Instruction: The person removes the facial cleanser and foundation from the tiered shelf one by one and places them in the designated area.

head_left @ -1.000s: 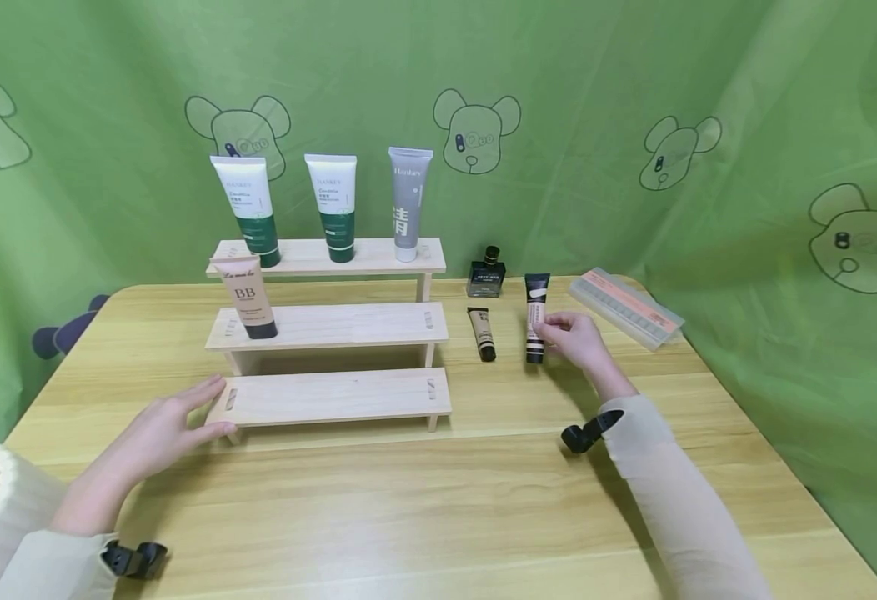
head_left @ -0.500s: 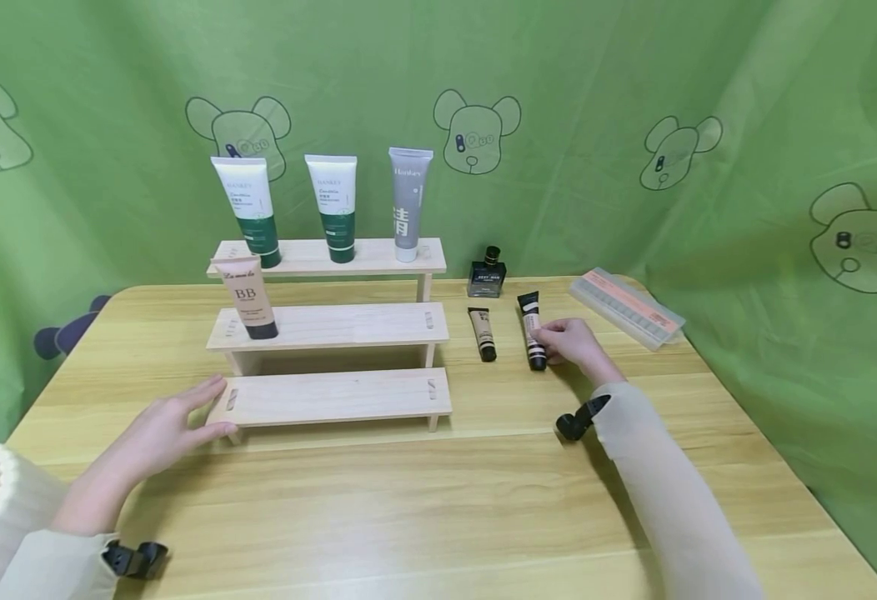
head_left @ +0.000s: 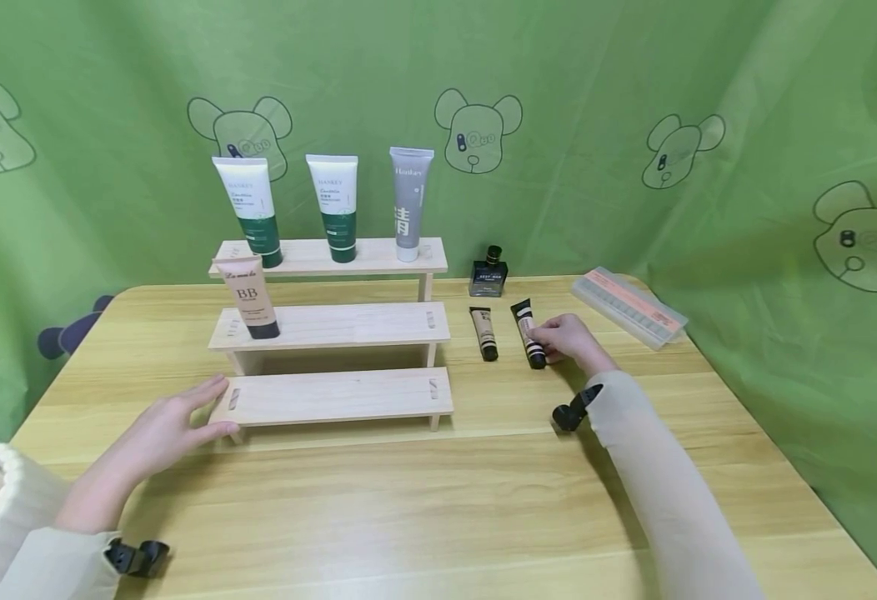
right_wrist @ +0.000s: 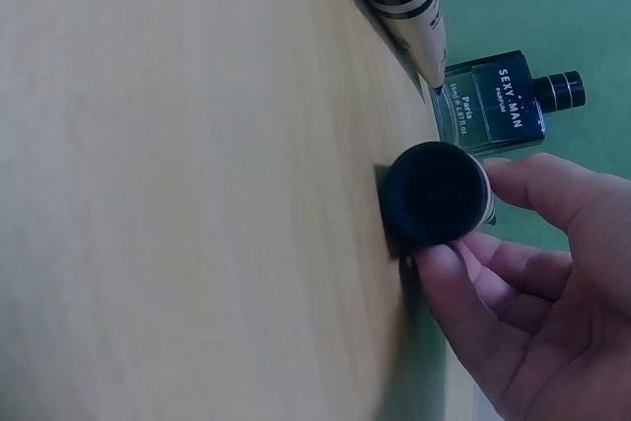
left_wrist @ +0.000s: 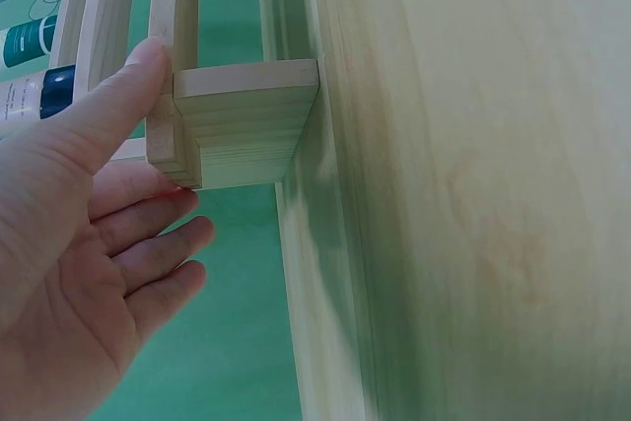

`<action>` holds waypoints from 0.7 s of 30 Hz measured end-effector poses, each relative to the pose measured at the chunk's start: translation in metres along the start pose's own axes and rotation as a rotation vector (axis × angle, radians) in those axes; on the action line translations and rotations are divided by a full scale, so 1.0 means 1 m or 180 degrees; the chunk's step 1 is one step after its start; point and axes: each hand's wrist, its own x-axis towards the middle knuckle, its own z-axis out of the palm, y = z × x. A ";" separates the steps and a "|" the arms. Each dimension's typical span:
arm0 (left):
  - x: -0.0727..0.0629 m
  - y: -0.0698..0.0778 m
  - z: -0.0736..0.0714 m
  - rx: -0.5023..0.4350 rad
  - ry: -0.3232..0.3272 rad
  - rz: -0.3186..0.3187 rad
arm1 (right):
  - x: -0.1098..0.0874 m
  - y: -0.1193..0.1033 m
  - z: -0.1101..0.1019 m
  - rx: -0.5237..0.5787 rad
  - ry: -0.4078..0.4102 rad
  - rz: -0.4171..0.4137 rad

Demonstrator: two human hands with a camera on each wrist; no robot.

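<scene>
In the head view my right hand (head_left: pixel 569 340) pinches a small cosmetic tube (head_left: pixel 528 333), pale with dark ends, between thumb and fingers. Its round black cap (right_wrist: pixel 436 192) faces the right wrist camera. To its left lies a smaller beige tube (head_left: pixel 484 335) with a black cap. My left hand (head_left: pixel 164 433) grips the left end of the lowest step of a three-tier wooden display rack (head_left: pixel 341 396). Seen from the left wrist, the thumb (left_wrist: pixel 123 110) presses the step's front edge while the other fingers curl loosely by its end.
Two white-and-green tubes (head_left: pixel 336 208) and a grey tube (head_left: pixel 410 204) stand on the top tier. On the middle tier stands a beige BB cream tube (head_left: pixel 251 298). A dark perfume bottle (head_left: pixel 488 275) and a clear plastic case (head_left: pixel 628 307) are at the back. A white container (head_left: pixel 3 500) stands lower left.
The right hand has shifted the pinched tube left and tilted its far end leftward, bringing it nearer the small beige tube. The left hand has stayed on the rack.
</scene>
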 end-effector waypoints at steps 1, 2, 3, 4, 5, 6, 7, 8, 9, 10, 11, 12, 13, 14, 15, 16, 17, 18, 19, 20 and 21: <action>0.000 0.000 0.000 0.0000 0.0005 0.0006 | 0.000 0.000 0.000 0.0005 -0.0023 0.0012; 0.000 0.000 0.000 -0.0001 0.0008 0.0009 | 0.000 0.000 0.000 0.0013 -0.0037 0.0020; 0.000 0.000 0.000 -0.0001 0.0014 0.0010 | 0.000 -0.001 0.000 0.0020 -0.0043 0.0029; 0.000 0.000 0.000 0.0000 0.0015 0.0008 | -0.001 -0.001 -0.001 0.0030 -0.0048 0.0033; 0.000 0.000 0.000 -0.0003 0.0017 0.0010 | -0.001 -0.002 -0.001 0.0041 -0.0055 0.0032; 0.000 0.000 0.000 -0.0006 0.0021 0.0021 | -0.001 -0.002 -0.001 0.0051 -0.0064 0.0027; 0.001 0.000 0.000 -0.0006 0.0025 0.0025 | -0.001 -0.002 -0.001 0.0063 -0.0069 0.0025; 0.001 0.001 0.000 -0.0005 0.0026 0.0028 | -0.002 -0.002 -0.001 0.0073 -0.0076 0.0023; 0.001 0.001 0.000 -0.0005 0.0027 0.0032 | -0.002 -0.002 -0.001 0.0093 -0.0084 0.0019; 0.001 0.001 0.000 -0.0006 0.0023 0.0033 | -0.001 -0.002 -0.001 0.0109 -0.0096 0.0009; 0.001 0.001 0.000 -0.0005 0.0022 0.0034 | -0.001 -0.001 -0.002 0.0124 -0.0106 -0.0003; 0.000 0.001 0.000 0.0000 0.0018 0.0033 | -0.001 -0.001 -0.002 0.0138 -0.0115 -0.0010; 0.001 0.001 0.000 0.0005 0.0014 0.0028 | -0.001 -0.001 -0.002 0.0146 -0.0119 -0.0014; 0.001 0.001 -0.001 0.0007 0.0011 0.0025 | -0.001 -0.001 -0.003 0.0151 -0.0126 -0.0027; 0.000 0.001 -0.001 0.0010 0.0006 0.0020 | -0.002 -0.001 -0.004 0.0161 -0.0129 -0.0033; 0.000 0.001 -0.001 0.0009 0.0001 0.0014 | -0.002 -0.001 -0.005 0.0161 -0.0136 -0.0041; 0.000 0.001 -0.001 0.0012 0.0000 0.0010 | -0.003 -0.002 -0.006 0.0155 -0.0132 -0.0041; 0.000 0.001 -0.001 0.0014 0.0000 0.0007 | -0.004 -0.002 -0.007 0.0150 -0.0125 -0.0038; 0.000 0.002 -0.001 0.0015 0.0002 0.0004 | -0.006 -0.003 -0.008 0.0133 -0.0115 -0.0042; 0.000 0.002 -0.001 0.0012 0.0005 0.0004 | -0.008 -0.005 -0.010 0.0102 -0.0102 -0.0056; 0.000 0.002 -0.001 0.0010 0.0006 0.0007 | -0.011 -0.007 -0.011 0.0091 -0.0101 -0.0074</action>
